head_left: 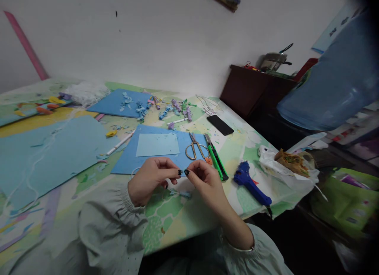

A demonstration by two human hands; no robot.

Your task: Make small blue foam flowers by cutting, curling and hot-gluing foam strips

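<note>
At six o'clock, over the table (166, 227), working with the fingers of left hand (152, 178) and right hand (207, 181) bent, nearly meeting; cannot tell whether gripping anything. Judged fine fingertip work, calling for steady alignment above pale-blue scrap (185, 194). Noted at one o'clock: scissors (193, 146).

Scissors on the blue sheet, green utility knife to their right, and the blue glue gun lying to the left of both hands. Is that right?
Not quite: the head view shows the blue glue gun to the right of the right hand, not left of both. The scissors, blue sheet and green utility knife are as you say.
</note>
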